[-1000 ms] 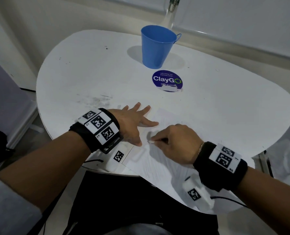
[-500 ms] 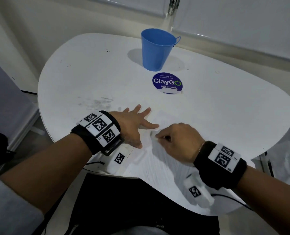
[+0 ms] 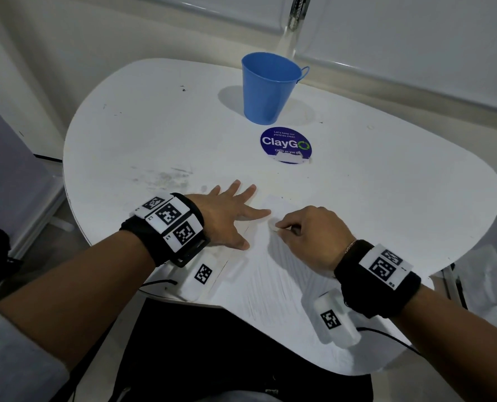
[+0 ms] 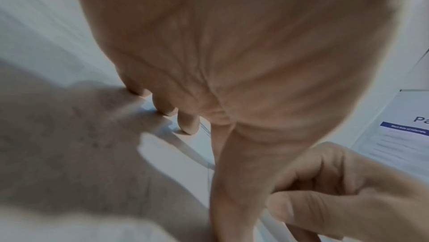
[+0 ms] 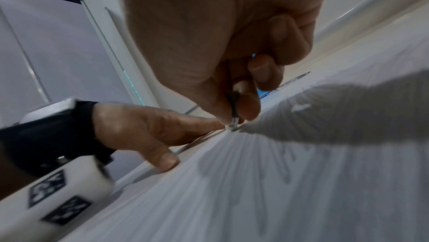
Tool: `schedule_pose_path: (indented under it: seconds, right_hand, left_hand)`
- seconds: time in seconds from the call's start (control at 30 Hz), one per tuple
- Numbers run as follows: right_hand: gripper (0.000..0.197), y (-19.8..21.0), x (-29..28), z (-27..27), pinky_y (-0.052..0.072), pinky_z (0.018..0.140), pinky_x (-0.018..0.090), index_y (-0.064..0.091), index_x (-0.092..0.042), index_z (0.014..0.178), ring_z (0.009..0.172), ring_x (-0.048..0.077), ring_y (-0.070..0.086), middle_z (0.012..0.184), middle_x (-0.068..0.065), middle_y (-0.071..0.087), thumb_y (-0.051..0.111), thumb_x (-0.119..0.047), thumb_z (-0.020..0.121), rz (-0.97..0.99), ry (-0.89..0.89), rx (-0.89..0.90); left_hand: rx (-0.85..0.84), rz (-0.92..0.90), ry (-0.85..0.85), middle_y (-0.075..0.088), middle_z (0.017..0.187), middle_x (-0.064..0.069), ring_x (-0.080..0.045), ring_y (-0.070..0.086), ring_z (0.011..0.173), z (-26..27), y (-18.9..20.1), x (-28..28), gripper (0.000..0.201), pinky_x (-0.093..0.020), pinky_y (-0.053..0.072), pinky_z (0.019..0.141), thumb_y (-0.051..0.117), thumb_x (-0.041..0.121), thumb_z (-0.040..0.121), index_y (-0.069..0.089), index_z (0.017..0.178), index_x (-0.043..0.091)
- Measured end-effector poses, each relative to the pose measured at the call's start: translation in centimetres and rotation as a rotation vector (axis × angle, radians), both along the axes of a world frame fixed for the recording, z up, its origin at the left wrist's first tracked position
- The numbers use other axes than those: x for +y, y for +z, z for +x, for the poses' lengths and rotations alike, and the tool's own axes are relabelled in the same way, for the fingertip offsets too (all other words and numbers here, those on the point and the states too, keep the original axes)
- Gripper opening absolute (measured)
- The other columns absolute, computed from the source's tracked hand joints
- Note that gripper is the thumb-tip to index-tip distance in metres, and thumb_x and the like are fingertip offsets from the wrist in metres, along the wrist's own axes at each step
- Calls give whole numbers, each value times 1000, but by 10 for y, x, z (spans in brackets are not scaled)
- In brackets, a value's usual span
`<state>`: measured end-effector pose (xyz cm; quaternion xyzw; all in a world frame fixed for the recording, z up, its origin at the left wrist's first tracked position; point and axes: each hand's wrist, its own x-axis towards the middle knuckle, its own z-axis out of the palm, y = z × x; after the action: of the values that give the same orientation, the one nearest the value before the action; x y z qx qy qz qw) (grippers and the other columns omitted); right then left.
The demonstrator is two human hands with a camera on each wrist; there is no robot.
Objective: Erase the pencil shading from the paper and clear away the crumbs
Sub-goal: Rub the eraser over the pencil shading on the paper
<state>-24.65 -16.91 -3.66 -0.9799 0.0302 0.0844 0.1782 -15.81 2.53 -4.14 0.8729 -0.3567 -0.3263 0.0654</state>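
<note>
A white sheet of paper (image 3: 273, 274) with faint pencil strokes lies at the near edge of the white table (image 3: 386, 198). My left hand (image 3: 227, 216) lies flat with spread fingers on the paper's left edge, seen from behind in the left wrist view (image 4: 232, 62). My right hand (image 3: 308, 230) pinches a small white eraser (image 3: 271, 226) between thumb and fingers. In the right wrist view the eraser (image 5: 232, 126) touches the paper (image 5: 255, 191) just beside the left index fingertip. Crumbs are too small to make out.
A blue cup (image 3: 269, 88) stands at the back of the table, with a round blue ClayGO sticker (image 3: 285, 145) in front of it. Grey smudges (image 3: 166, 179) mark the tabletop left of my left hand. The table's near edge runs under both wrists.
My right hand with the eraser has shifted slightly up the sheet, away from me. The left hand stays flat in the same place.
</note>
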Motion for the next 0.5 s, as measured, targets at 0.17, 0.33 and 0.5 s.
schedule_pose_path:
  seconds: [0.17, 0.33, 0.5]
  right_hand:
    - [18, 8, 8, -2, 47, 71, 27, 77, -31, 97, 71, 10, 59, 72, -18, 67, 60, -31, 92, 49, 148, 66]
    - [19, 13, -1, 13, 52, 80, 31, 76, -32, 100, 89, 17, 65, 94, -12, 74, 59, -32, 92, -40, 80, -1]
    - [19, 14, 5, 10, 51, 81, 32, 75, -34, 102, 93, 17, 64, 98, -12, 73, 58, -33, 94, -76, 122, 21]
  left_hand:
    - [1, 10, 15, -25, 164, 15, -10, -29, 149, 0, 1, -1, 84, -37, -13, 123, 64, 42, 94, 8, 154, 57]
    - [-2, 40, 15, -26, 164, 16, -10, -30, 149, 0, 1, -4, 87, -40, -12, 124, 65, 41, 93, 4, 153, 58]
    - [19, 56, 20, -27, 163, 16, -9, -31, 148, 1, 4, -3, 88, -39, -12, 124, 66, 41, 93, 5, 153, 59]
